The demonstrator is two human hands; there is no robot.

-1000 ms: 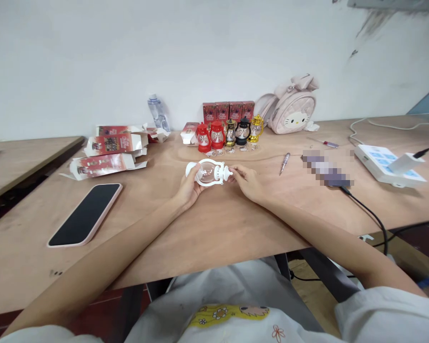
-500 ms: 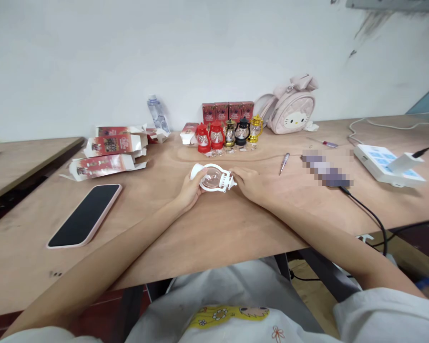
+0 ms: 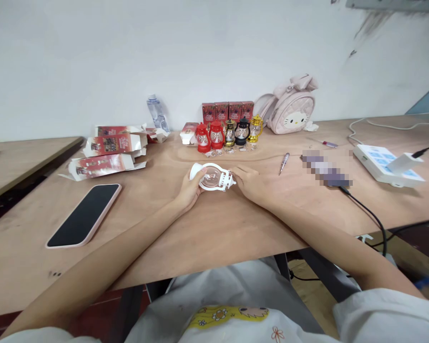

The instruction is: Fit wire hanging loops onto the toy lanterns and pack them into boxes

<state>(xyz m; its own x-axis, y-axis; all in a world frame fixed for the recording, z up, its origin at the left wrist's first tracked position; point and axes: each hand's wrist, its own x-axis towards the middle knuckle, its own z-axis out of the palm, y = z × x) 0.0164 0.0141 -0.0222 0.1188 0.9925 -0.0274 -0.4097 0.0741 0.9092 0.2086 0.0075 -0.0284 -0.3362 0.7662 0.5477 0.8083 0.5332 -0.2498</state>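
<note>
A small white toy lantern (image 3: 212, 178) with a clear round globe lies on its side between my hands, its base to the left and its pointed cap to the right. My left hand (image 3: 190, 191) is closed around the base, thumb along the near side. At the cap end, my right hand (image 3: 250, 184) has its fingers curled against the lantern's top; its fingertips are partly hidden. Beyond my hands stand two red lanterns (image 3: 216, 135), a bronze lantern (image 3: 229, 133), a black lantern (image 3: 242, 132) and a gold lantern (image 3: 255, 129), with small metal key rings (image 3: 214, 153) before them.
Opened red-and-white boxes (image 3: 102, 165) and a phone (image 3: 85, 215) lie left. Small red boxes (image 3: 222, 110), a water bottle (image 3: 158, 113) and a pink bag (image 3: 293, 112) stand by the wall. Rightward are a pen-like tool (image 3: 284, 163), a screwdriver (image 3: 329, 144), a blurred phone (image 3: 325, 169) and a power strip (image 3: 388, 164).
Almost nothing differs. The lantern stays in both hands, and the fingers of my right hand have shifted very slightly at its cap.
</note>
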